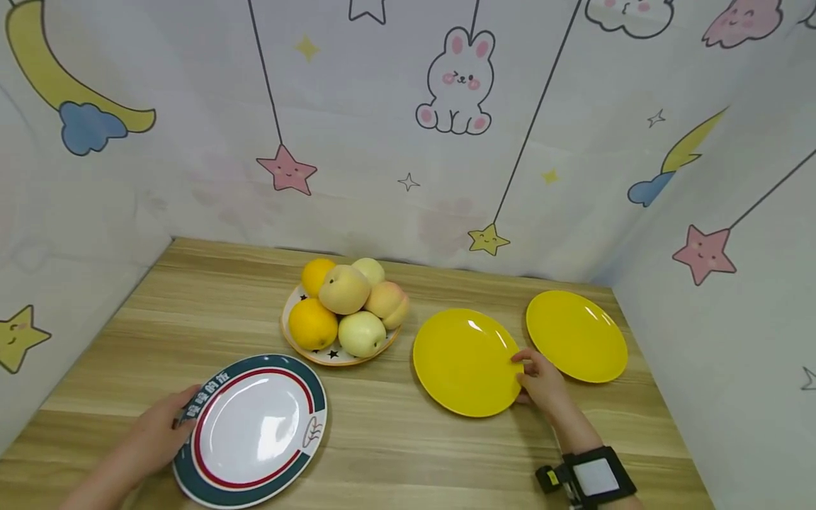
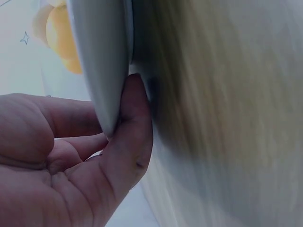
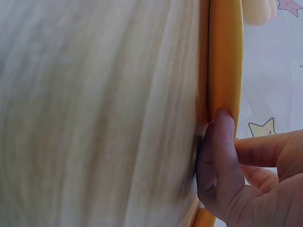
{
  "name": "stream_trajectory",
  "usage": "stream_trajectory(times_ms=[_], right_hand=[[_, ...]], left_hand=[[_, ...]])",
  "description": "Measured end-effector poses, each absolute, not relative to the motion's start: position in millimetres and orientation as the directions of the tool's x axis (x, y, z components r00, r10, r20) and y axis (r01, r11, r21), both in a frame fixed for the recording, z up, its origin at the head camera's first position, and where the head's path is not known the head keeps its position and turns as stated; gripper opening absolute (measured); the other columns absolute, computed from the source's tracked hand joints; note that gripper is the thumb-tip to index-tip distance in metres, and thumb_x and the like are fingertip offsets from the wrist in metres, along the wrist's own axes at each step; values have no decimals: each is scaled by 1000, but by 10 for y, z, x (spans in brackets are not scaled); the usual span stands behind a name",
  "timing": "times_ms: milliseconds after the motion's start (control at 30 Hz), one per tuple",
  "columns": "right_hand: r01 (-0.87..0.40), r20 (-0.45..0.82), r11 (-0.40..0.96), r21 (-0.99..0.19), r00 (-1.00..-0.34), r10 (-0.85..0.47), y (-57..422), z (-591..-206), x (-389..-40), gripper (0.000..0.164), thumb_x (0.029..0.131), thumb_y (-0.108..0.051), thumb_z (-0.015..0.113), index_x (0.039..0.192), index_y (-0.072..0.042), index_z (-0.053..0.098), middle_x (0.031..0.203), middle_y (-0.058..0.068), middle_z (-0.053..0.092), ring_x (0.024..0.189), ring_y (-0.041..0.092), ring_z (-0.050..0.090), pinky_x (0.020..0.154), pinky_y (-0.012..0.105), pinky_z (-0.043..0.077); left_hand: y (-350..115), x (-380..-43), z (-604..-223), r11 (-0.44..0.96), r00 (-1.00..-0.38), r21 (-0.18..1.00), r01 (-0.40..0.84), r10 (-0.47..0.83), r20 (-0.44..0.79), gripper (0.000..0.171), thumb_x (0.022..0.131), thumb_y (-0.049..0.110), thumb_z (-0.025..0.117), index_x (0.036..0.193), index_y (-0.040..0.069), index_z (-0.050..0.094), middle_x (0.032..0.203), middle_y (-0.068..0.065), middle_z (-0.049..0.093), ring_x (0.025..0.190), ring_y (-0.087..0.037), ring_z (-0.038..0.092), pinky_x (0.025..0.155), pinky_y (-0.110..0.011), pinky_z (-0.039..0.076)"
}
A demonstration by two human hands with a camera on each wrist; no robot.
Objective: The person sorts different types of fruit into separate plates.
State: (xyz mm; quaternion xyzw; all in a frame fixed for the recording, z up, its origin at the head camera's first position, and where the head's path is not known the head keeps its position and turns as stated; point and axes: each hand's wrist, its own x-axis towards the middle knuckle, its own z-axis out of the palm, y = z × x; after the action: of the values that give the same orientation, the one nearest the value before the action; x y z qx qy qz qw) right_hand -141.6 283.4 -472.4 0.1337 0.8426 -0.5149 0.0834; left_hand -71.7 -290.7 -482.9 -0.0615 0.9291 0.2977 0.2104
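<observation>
My left hand holds the left rim of a white oval plate with a dark green border and a red ring. In the left wrist view, one digit of the left hand lies under the plate's edge and others are on its far side. My right hand pinches the right rim of a round yellow plate. From the right wrist, the right hand has its digits on both sides of the yellow rim, close to the wooden tabletop.
Behind the plates, a star-patterned plate bears a pile of fruit, with oranges, peaches and a pale green fruit. A second yellow plate lies at the right. Printed cloth walls border the wooden table.
</observation>
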Motion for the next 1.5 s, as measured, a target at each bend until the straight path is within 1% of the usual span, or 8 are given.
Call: stream_trajectory(times_ms=[100,267,467,633,967,1167,1367,1500], right_hand=[[307,-265,454,-836,-952,156,2808,-4729,-1460,25,96,13,53,120,9,59,104,21,51,87,29,59,61,36,61],[315,-259,471,-824,-949,181,2778,-4739,-1541,27,98,10,54,124,11,61,112,23,51,96,33,58,65,34,61],[336,-282,422,-842,-941,187,2758,-4734,-1606,33,97,11,54,130,13,57,111,23,49,94,33,59,68,36,62],[358,-309,413,-838,-933,182,2730,-4698,-1663,37,96,12,53,133,13,55,117,26,49,97,35,59,70,36,62],[399,-344,398,-826,-917,205,2663,-4689,-1805,46,92,15,50,138,13,51,122,27,48,98,35,58,68,32,61],[413,-350,407,-815,-910,222,2642,-4692,-1873,48,91,15,51,138,12,51,121,27,47,98,35,58,67,30,61],[402,-337,423,-812,-915,222,2627,-4676,-1916,47,90,15,51,137,12,53,121,25,45,97,34,57,64,27,60],[404,-340,426,-810,-914,220,2634,-4677,-1947,47,89,16,50,136,12,53,120,25,46,97,33,56,64,28,60]], left_hand=[[-2822,-718,-4820,819,-898,518,-246,8,-439,63,100,4,60,150,-19,29,144,-48,34,132,-65,34,101,-71,38],[-2691,-703,-4815,815,-903,532,-231,24,-429,61,99,2,61,150,-18,32,142,-47,38,131,-64,37,101,-70,39],[-2535,-664,-4819,800,-924,565,-199,39,-381,59,99,0,61,148,-18,36,142,-45,41,131,-62,40,102,-69,40],[-2437,-629,-4804,802,-939,572,-170,43,-340,57,98,0,63,147,-18,40,139,-44,46,129,-61,43,103,-68,41],[-2302,-616,-4796,808,-960,579,-105,70,-272,54,94,-3,65,142,-19,46,133,-42,52,125,-59,48,102,-67,42],[-2273,-625,-4801,803,-942,575,-154,55,-330,56,95,-1,67,143,-18,45,132,-41,52,122,-55,52,100,-65,45],[-2290,-632,-4788,801,-932,572,-175,52,-358,55,94,-2,68,142,-18,46,124,-35,58,107,-40,59,97,-62,49],[-2293,-616,-4783,798,-935,579,-166,60,-351,54,94,-2,67,141,-19,46,126,-37,58,110,-43,59,97,-62,49]])
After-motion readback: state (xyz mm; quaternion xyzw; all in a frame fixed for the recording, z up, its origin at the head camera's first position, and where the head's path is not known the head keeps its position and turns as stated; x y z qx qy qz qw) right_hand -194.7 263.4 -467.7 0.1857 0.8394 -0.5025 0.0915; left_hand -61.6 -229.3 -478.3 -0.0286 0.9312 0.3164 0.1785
